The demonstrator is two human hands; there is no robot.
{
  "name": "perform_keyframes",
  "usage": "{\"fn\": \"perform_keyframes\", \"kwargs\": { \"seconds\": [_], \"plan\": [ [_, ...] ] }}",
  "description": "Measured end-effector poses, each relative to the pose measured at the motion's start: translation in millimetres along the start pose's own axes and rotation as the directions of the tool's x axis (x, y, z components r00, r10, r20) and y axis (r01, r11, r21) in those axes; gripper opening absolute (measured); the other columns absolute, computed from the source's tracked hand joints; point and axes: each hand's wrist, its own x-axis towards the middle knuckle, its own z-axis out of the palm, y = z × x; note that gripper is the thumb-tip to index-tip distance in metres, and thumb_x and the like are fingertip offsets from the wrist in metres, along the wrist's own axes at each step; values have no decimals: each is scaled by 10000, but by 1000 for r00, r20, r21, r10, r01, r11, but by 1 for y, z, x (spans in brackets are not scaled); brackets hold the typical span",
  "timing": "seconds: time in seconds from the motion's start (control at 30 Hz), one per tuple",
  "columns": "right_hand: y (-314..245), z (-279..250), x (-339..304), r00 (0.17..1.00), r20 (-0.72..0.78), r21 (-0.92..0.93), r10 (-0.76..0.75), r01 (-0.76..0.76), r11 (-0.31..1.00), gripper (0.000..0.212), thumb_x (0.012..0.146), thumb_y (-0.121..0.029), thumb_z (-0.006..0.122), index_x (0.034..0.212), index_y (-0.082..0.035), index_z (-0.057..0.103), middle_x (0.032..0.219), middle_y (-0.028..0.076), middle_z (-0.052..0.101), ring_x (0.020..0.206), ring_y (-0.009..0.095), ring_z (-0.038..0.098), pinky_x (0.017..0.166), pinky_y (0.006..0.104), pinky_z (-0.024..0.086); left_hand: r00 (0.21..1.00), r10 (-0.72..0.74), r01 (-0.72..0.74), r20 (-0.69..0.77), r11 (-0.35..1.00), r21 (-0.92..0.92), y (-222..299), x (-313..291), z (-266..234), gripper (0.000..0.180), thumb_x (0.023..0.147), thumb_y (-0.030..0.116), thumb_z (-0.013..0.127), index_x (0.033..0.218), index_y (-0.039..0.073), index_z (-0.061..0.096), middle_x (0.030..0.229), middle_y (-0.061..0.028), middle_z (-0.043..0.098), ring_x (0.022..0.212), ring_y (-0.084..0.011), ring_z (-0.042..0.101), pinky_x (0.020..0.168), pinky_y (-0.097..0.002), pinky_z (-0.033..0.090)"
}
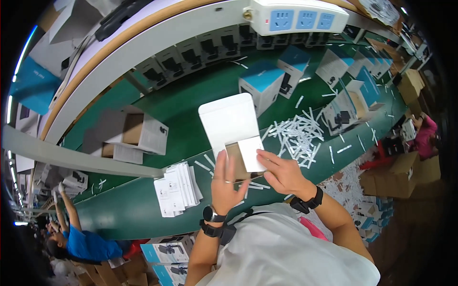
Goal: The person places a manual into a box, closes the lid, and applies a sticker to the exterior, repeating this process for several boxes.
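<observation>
In front of me on the green table stands an open white carton with its lid (230,117) raised on the far side. Brown cardboard (235,161) shows inside it. A plain white panel (251,153) covers the right part of the opening; whether it is a side flap or a folded sheet, I cannot tell. My left hand (226,186) lies along the carton's left near side, fingers stretched out. At the right side, my right hand (285,175) touches the white panel with its fingertips, the fingers extended and the thumb apart.
A stack of white leaflets (175,189) lies to the left. Loose white strips (298,138) are heaped at the right. Blue-topped boxes (262,81) and an open box (350,107) stand beyond. A power strip (298,18) hangs overhead; a person in blue (93,245) is at far left.
</observation>
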Motion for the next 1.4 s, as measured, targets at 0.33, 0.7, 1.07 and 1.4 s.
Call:
{"fn": "perform_keyframes", "kwargs": {
  "seconds": [0.33,0.7,1.07,1.4],
  "plan": [
    [38,9,34,953,-298,-13,63,-70,997,132,826,-198,720,884,-107,643,836,51,640,682,269,657,566,354,518,939,82,-212,333,903,375,18,-4,26,673,841,168,668,1448,33,408,1496,-293,349,1374,-438,375,1126,-510,322],
    [39,10,43,950,-304,-65,77,-101,993,106,809,-147,729,811,-97,635,758,49,624,618,270,631,524,357,491,926,186,-279,328,923,266,5,-5,20,780,730,142,772,1433,59,445,1499,-231,394,1373,-401,406,1105,-483,369],
    [42,13,42,938,-335,-21,88,-101,995,114,804,-140,737,820,-83,639,787,57,640,649,282,645,549,362,505,928,179,-274,326,922,275,9,-3,20,787,725,141,767,1438,60,442,1500,-228,394,1378,-395,401,1112,-473,366],
    [45,10,41,939,-334,-21,83,-96,995,108,804,-131,731,815,-78,637,794,52,640,648,281,644,541,362,501,925,161,-254,345,935,246,15,-1,18,776,723,123,761,1429,48,448,1495,-232,397,1372,-381,412,1112,-463,369]
  ]
}}
